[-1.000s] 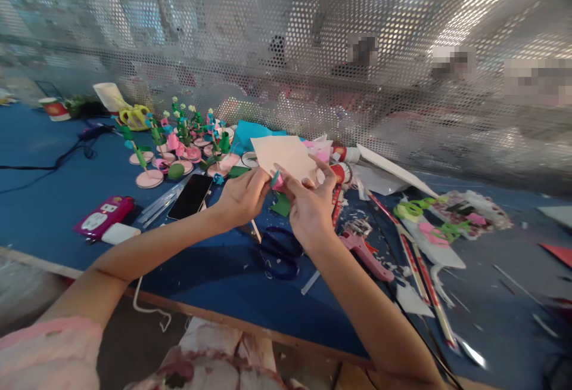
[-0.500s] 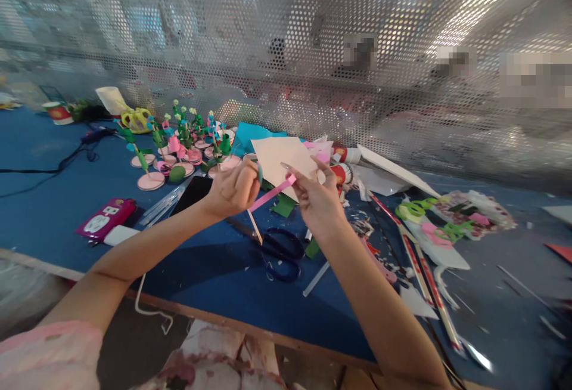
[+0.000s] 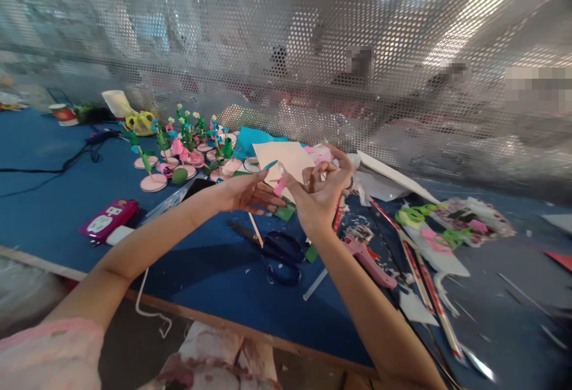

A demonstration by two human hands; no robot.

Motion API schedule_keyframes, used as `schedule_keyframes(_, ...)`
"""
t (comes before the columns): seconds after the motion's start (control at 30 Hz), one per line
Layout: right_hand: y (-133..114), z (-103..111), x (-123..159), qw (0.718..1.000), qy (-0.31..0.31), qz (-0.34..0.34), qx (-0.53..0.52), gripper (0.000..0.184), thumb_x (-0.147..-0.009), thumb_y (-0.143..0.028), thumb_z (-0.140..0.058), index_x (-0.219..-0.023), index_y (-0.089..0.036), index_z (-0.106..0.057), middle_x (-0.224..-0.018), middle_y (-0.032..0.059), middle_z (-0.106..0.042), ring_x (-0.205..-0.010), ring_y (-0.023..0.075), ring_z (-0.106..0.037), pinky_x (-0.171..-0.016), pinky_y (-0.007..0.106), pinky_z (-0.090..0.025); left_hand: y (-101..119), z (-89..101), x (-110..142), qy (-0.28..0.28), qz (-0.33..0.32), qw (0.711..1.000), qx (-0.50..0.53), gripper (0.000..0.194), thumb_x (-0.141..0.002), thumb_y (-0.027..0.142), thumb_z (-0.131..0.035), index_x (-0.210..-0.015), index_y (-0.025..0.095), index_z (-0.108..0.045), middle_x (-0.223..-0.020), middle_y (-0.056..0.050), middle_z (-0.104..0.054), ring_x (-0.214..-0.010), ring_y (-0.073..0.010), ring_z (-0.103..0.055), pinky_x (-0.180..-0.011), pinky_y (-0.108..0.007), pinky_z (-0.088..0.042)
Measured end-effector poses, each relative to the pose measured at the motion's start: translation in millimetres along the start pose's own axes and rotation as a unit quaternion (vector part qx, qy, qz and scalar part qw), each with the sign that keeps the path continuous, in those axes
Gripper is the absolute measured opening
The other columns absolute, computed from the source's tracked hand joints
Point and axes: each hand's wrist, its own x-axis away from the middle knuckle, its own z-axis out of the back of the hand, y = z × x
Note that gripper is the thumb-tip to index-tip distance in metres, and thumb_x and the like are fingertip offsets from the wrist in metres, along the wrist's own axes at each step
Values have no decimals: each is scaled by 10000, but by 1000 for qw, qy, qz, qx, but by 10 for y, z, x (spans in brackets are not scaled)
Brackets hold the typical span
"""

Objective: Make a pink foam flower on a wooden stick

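Both my hands are raised above the blue table (image 3: 214, 271), close together. My right hand (image 3: 319, 193) pinches a short pink paper strip (image 3: 280, 186) between thumb and fingers, its other fingers curled. My left hand (image 3: 250, 192) lies just left of it, palm up, fingers stretched out toward the strip, its fingertips near the strip's lower end. Below the hands lie dark-handled scissors (image 3: 279, 250) and a thin wooden stick (image 3: 255, 229). A cream sheet of paper (image 3: 286, 157) lies behind the hands.
Several small paper flowers on round pink bases (image 3: 179, 151) stand at the back left. A phone (image 3: 196, 186), a pink power strip (image 3: 106, 219), a pink glue gun (image 3: 369, 253), glue sticks, paper scraps and long red-patterned sticks (image 3: 424, 282) litter the table. A perforated metal screen (image 3: 286, 50) walls off the far side.
The left hand has let go of the pink strip and its fingers have spread. The strip, stretched between both hands before, now hangs short from the right hand's pinch.
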Motion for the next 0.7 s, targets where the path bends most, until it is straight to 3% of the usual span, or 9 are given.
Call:
schedule_keyframes(0.13, 0, -56, 84, 998, -60, -5, -34, 668, -586, -260, -767, -1127, -378, -394, -918, -26, -337, -601, 62, -418, -433, 175, -426, -35, -21, -77, 144, -49, 987, 60, 162, -778, 227, -659, -661, 128, -608, -574, -6, -646, -492, -80, -595, -480, -162, -453)
schedule_keyframes(0.23, -10, -67, 138, 994, -94, -45, -34, 667, -581, -240, -753, -1115, -372, -375, -919, -32, -337, -588, 62, -388, -418, 168, -389, -30, 18, -115, 194, -91, 975, 58, 146, -725, 93, -659, -598, 125, -593, -493, 18, -595, -440, -65, -557, -490, -168, -464)
schedule_keyframes(0.4, 44, -68, 189, 986, -111, -93, -81, 482, -635, -274, -668, -1038, -331, -409, -863, -40, -352, -622, 79, -402, -592, 220, -479, -7, 134, -170, 232, -197, 951, 60, 206, -658, 100, -730, -543, 131, -562, -606, -17, -669, -534, -101, -620, -600, -240, -515)
schedule_keyframes(0.53, 138, -68, 192, 986, -103, -98, -89, 460, -644, -314, -631, -1046, -323, -408, -838, -41, -339, -634, 95, -393, -651, 252, -493, 7, 186, -184, 261, -221, 938, 53, 175, -676, 92, -718, -571, 124, -582, -626, -15, -673, -555, -96, -627, -629, -243, -522)
schedule_keyframes(0.63, 155, -51, 199, 988, -108, -75, -77, 453, -680, -321, -611, -1086, -327, -410, -838, -37, -339, -649, 104, -397, -664, 261, -494, 11, 206, -172, 262, -282, 923, -23, 163, -699, 149, -714, -601, 120, -587, -643, -24, -681, -563, -104, -637, -636, -250, -543)
schedule_keyframes(0.7, 145, -36, 204, 989, -122, -52, -72, 441, -709, -309, -605, -1108, -330, -417, -866, -34, -357, -668, 105, -400, -675, 264, -496, 5, 211, -158, 264, -343, 893, -122, 189, -749, 237, -679, -631, 116, -594, -661, -36, -691, -584, -119, -650, -629, -262, -555)
